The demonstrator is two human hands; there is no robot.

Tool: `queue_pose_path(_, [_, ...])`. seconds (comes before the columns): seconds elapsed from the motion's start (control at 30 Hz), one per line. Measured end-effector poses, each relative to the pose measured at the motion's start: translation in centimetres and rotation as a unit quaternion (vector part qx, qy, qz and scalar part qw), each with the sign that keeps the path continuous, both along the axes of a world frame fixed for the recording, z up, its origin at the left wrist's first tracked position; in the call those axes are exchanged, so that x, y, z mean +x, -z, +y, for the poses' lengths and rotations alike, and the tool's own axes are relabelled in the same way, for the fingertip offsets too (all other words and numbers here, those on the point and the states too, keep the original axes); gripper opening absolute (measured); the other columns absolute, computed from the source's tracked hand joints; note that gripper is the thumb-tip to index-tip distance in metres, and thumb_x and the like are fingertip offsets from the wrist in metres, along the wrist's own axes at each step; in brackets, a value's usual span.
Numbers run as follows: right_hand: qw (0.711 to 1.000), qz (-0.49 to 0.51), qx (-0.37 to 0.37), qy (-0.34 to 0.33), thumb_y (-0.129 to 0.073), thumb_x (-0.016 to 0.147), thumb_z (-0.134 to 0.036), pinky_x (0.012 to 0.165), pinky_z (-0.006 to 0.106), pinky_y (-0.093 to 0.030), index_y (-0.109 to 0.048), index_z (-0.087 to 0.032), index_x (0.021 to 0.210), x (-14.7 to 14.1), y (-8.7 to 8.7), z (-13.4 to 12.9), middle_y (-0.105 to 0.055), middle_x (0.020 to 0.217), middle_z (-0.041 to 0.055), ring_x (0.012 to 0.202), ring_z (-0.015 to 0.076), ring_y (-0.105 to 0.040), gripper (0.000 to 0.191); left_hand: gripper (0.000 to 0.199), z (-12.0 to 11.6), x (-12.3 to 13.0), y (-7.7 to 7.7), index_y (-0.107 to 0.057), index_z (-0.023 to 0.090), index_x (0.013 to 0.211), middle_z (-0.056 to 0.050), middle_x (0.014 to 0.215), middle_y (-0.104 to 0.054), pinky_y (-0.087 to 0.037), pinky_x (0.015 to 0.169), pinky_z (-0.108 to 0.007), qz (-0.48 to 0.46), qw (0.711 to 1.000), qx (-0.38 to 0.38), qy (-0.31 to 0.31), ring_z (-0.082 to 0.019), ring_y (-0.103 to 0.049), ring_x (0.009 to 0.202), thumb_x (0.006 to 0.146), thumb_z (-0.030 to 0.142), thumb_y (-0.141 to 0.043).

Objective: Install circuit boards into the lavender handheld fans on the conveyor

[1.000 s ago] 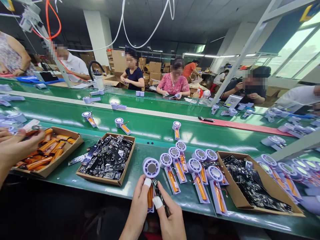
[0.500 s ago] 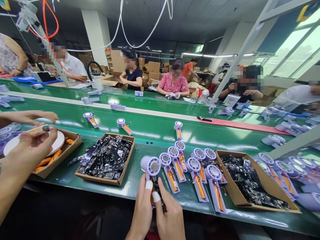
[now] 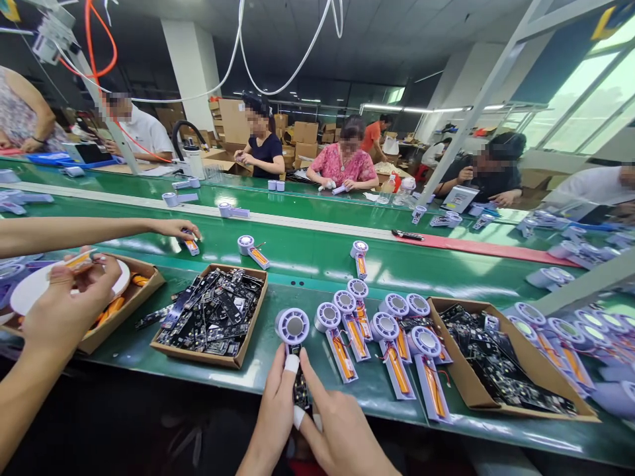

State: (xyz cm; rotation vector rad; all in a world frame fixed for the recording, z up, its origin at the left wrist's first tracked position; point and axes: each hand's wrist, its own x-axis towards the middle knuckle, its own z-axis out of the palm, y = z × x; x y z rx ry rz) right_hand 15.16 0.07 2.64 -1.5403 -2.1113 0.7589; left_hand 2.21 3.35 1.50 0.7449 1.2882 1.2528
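Note:
My left hand (image 3: 272,404) is wrapped round the handle of a lilac handheld fan (image 3: 292,326), its round head pointing away from me. A black circuit board (image 3: 300,391) lies lengthwise along that handle. My right hand (image 3: 336,423) closes on the board from the right, index finger along its edge and thumb near its lower end. White covers wrap some fingertips. Just right of my hands, several lilac fans (image 3: 342,350) lie with orange batteries and thin wires showing in their open handles.
Cardboard trays of circuit boards stand left (image 3: 243,360) and right (image 3: 461,390). At left, a co-worker's hand (image 3: 64,311) holds an orange-and-white part; another hand (image 3: 173,229) touches a fan on the green belt (image 3: 307,254). More people sit across the line.
The circuit board has gone from tilted beside the handle to lined up along it. The fan head has turned more toward me. A co-worker's arm has reached right to a fan on the belt.

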Motion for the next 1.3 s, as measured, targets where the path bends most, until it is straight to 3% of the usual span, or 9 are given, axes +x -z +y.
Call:
queue_pose_path(0.1, [0.983,0.158,-0.092,0.005,-0.055,0.086,-0.025,0.061,0.026,-0.045,-0.014,-0.027,0.153,0.3,-0.2,0.4,-0.062,0.077,-0.0009,0.061,0.0156,-0.055,0.078,0.044,0.2,0.2,0.5,-0.065,0.022,0.117,-0.009,0.120,-0.068,-0.046,0.100,-0.036,-0.107,0.993,-0.053,0.006,-0.028,-0.058,0.120,0.078,0.042,-0.069])
queue_pose_path(0.2, [0.914,0.368,-0.164,0.043,-0.060,0.084,-0.031,0.058,0.023,-0.043,-0.016,-0.025,0.152,-0.6,1.3,0.6,-0.060,0.085,0.0003,0.064,0.0129,-0.051,0.081,0.050,0.4,0.6,1.0,-0.063,0.019,0.120,-0.010,0.106,-0.073,-0.053,0.082,-0.032,-0.173,0.982,-0.060,0.037,-0.026,-0.068,0.099,0.079,0.046,-0.068])
queue_pose_path(0.33, [0.856,0.468,-0.188,0.110,-0.059,0.086,-0.042,0.049,0.021,-0.038,-0.030,-0.018,0.148,-2.0,3.9,0.7,-0.059,0.077,0.0008,0.057,0.0116,-0.049,0.073,0.043,0.7,0.4,0.5,-0.069,0.017,0.110,-0.008,0.091,-0.074,-0.051,0.071,-0.028,0.035,0.996,0.014,0.085,-0.023,-0.068,0.083,0.083,0.049,-0.059])
queue_pose_path(0.43, [0.883,0.426,-0.140,0.139,-0.051,0.089,-0.043,0.046,0.022,-0.036,-0.038,-0.012,0.144,-2.1,4.8,1.3,-0.052,0.060,-0.0032,0.049,0.0118,-0.046,0.064,0.033,1.1,-1.0,-1.4,-0.073,0.019,0.090,-0.006,0.074,-0.072,-0.050,0.065,-0.029,0.263,0.954,0.074,0.120,-0.023,-0.066,0.072,0.085,0.045,-0.054])
queue_pose_path(0.63, [0.984,0.107,0.042,0.136,-0.041,0.093,-0.035,0.047,0.026,-0.042,-0.049,-0.018,0.139,-0.9,5.1,3.7,-0.055,0.053,-0.0024,0.047,0.0193,-0.055,0.049,0.018,4.5,-6.3,-6.4,-0.070,0.026,0.081,-0.006,0.075,-0.068,-0.046,0.077,-0.033,0.434,0.892,0.105,0.074,-0.027,-0.064,0.083,0.085,0.031,-0.053])
queue_pose_path(0.8, [0.982,-0.124,0.126,0.072,-0.035,0.095,-0.023,0.044,0.027,-0.036,-0.041,-0.014,0.144,-0.7,4.8,4.6,-0.060,0.052,0.0007,0.044,0.0223,-0.058,0.050,0.016,9.6,-10.1,-9.4,-0.067,0.023,0.089,-0.011,0.094,-0.064,-0.040,0.093,-0.042,0.553,0.821,0.126,0.057,-0.031,-0.055,0.103,0.084,0.019,-0.052])
queue_pose_path(1.1, [0.997,-0.047,0.064,0.020,-0.040,0.092,-0.019,0.055,0.026,-0.042,-0.035,-0.016,0.146,1.0,4.3,3.3,-0.067,0.067,0.0008,0.061,0.0212,-0.064,0.054,0.023,13.9,-11.8,-13.2,-0.059,0.020,0.060,-0.009,0.099,-0.064,-0.037,0.096,-0.043,0.655,0.713,0.185,0.169,-0.028,-0.051,0.108,0.067,-0.002,-0.055])
queue_pose_path(1.23, [0.999,0.028,0.019,0.030,-0.044,0.093,-0.026,0.063,0.026,-0.048,-0.043,-0.024,0.142,3.3,3.1,2.0,-0.067,0.073,-0.0006,0.067,0.0192,-0.064,0.048,0.019,13.4,-12.3,-15.6,-0.057,0.022,0.064,-0.005,0.081,-0.066,-0.044,0.086,-0.037,0.645,0.711,0.202,0.191,-0.024,-0.060,0.090,0.071,0.006,-0.051])
queue_pose_path(1.3, [0.996,0.053,0.027,0.067,-0.044,0.094,-0.031,0.068,0.028,-0.051,-0.056,-0.025,0.131,4.6,1.9,1.8,-0.069,0.078,0.0018,0.072,0.0201,-0.066,0.039,0.014,12.5,-12.6,-15.7,-0.060,0.022,0.078,-0.004,0.080,-0.067,-0.046,0.081,-0.038,0.623,0.736,0.209,0.164,-0.025,-0.063,0.084,0.081,0.016,-0.047])
